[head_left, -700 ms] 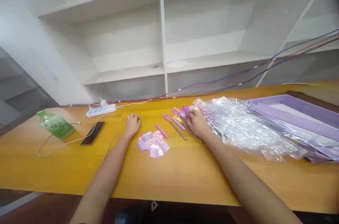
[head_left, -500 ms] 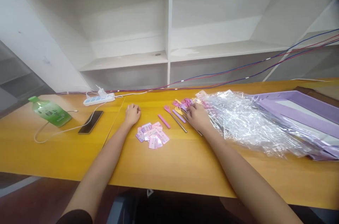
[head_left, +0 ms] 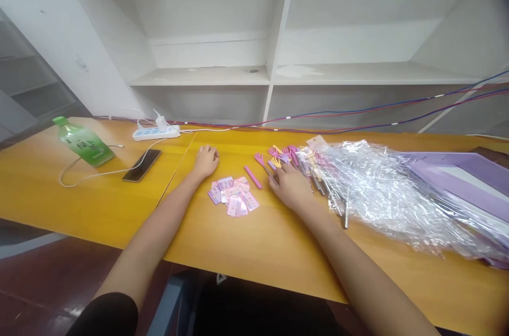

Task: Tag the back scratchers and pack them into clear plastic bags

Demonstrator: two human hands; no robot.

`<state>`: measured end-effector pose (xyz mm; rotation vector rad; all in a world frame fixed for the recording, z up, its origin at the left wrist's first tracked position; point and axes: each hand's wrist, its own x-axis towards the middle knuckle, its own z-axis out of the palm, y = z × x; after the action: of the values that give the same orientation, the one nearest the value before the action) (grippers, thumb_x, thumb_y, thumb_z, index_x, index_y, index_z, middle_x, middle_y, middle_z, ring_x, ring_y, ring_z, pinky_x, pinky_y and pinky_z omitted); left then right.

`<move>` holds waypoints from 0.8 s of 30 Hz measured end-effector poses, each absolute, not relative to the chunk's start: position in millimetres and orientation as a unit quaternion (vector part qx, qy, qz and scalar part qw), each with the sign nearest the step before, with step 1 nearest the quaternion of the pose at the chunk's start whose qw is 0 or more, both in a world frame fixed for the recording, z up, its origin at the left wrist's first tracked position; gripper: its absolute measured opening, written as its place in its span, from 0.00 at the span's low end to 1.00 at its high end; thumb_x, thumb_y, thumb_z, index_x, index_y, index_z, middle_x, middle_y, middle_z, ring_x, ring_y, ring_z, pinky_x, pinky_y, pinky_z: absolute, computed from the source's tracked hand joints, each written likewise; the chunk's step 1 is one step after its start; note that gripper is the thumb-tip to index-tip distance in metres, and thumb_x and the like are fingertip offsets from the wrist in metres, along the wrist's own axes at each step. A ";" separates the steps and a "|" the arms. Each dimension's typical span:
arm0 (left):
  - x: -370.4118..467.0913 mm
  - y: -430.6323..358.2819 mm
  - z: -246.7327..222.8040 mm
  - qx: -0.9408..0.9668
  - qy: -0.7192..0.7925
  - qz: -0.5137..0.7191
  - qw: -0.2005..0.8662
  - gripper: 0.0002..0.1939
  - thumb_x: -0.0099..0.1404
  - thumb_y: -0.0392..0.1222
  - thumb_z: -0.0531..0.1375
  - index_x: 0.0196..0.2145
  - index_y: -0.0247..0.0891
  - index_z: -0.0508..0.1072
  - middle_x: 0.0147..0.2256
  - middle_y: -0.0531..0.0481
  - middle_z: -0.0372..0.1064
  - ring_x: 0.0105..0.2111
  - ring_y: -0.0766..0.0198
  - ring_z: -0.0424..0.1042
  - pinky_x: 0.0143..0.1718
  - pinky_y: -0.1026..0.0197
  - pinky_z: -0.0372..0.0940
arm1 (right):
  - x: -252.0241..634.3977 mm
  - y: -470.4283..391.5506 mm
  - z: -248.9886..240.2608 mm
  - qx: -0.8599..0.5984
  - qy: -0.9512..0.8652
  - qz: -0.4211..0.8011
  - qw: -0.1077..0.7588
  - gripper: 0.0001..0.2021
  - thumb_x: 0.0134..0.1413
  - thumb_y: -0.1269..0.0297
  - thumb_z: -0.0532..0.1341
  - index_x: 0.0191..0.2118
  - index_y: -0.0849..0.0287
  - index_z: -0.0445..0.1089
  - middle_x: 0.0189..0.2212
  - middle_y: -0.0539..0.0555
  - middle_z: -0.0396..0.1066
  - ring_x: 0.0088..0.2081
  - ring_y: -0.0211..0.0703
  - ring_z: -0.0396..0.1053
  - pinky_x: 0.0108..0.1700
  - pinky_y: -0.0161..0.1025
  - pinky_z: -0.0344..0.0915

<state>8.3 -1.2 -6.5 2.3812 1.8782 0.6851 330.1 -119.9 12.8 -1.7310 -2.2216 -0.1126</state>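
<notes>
My left hand [head_left: 206, 161] rests on the table with its fingers curled, behind a loose pile of pink and purple cards [head_left: 234, 196]. Over the near ends of several hand-shaped scratchers lies my right hand [head_left: 291, 185]; its fingertips touch or cover their rods, and its grip is hidden. A pink scratcher [head_left: 259, 158] and a yellow one [head_left: 275, 162] show just beyond the fingers. Between the cards and the right hand lies a pink stick [head_left: 253, 177]. More scratchers in clear wrappers are right of the hand.
Clear plastic wrappers [head_left: 382, 193] heap up at the right, against a purple tray [head_left: 437, 171]. At the left are a green bottle [head_left: 85, 142], a phone [head_left: 142, 165] and a white power strip [head_left: 156, 132]. Shelves and cables run behind.
The camera view has tilted and shifted. My right hand has moved nearer the table's front edge, over the scratchers' rods, uncovering more wrapped scratchers behind it. My left hand stays curled on the table.
</notes>
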 end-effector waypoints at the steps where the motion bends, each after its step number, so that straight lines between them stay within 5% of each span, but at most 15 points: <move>1: 9.8 -2.6 -3.5 0.771 0.598 0.220 0.017 0.11 0.69 0.33 0.55 0.41 0.39 0.77 0.46 0.39 0.70 0.52 0.46 0.66 0.57 0.46 0.63 | 328.1 -121.7 14.1 -0.612 -0.776 -0.035 0.148 0.17 0.69 0.59 0.57 0.54 0.62 0.76 0.47 0.66 0.76 0.51 0.58 0.73 0.53 0.47 0.65; 5: 27.1 -17.3 11.6 0.812 0.543 0.214 0.014 0.16 0.70 0.32 0.53 0.50 0.38 0.77 0.49 0.40 0.71 0.54 0.49 0.67 0.60 0.49 0.62 | 322.9 -125.2 17.8 -0.656 -0.748 0.005 0.099 0.20 0.69 0.62 0.56 0.61 0.62 0.72 0.48 0.67 0.78 0.49 0.58 0.76 0.48 0.46 0.67; 12: 86.1 -71.8 20.6 0.921 0.371 0.117 0.017 0.16 0.77 0.48 0.54 0.53 0.45 0.78 0.41 0.44 0.76 0.46 0.53 0.71 0.50 0.53 0.62 | 321.9 -124.7 20.9 -0.704 -0.705 0.022 0.080 0.15 0.64 0.62 0.57 0.49 0.66 0.74 0.37 0.68 0.80 0.38 0.57 0.79 0.38 0.43 0.66; 18: 99.4 -85.1 17.4 0.919 0.378 0.107 0.015 0.12 0.74 0.50 0.59 0.41 0.41 0.78 0.38 0.46 0.77 0.42 0.54 0.71 0.46 0.54 0.61 | 334.8 -128.4 31.0 -0.702 -0.655 0.097 0.264 0.07 0.60 0.58 0.60 0.35 0.55 0.68 0.28 0.55 0.77 0.30 0.48 0.72 0.33 0.39 0.58; 24: 95.6 -84.8 12.0 0.905 0.399 0.143 0.029 0.06 0.69 0.45 0.62 0.38 0.42 0.76 0.36 0.48 0.75 0.40 0.55 0.69 0.44 0.54 0.61 | 337.0 -126.0 21.4 -0.637 -0.611 0.176 0.436 0.13 0.58 0.58 0.61 0.28 0.53 0.57 0.19 0.46 0.64 0.25 0.41 0.61 0.32 0.38 0.55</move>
<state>95.6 -84.8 12.0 2.7924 1.2324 0.4425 337.0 -126.0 21.4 -1.5846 -1.5203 0.4392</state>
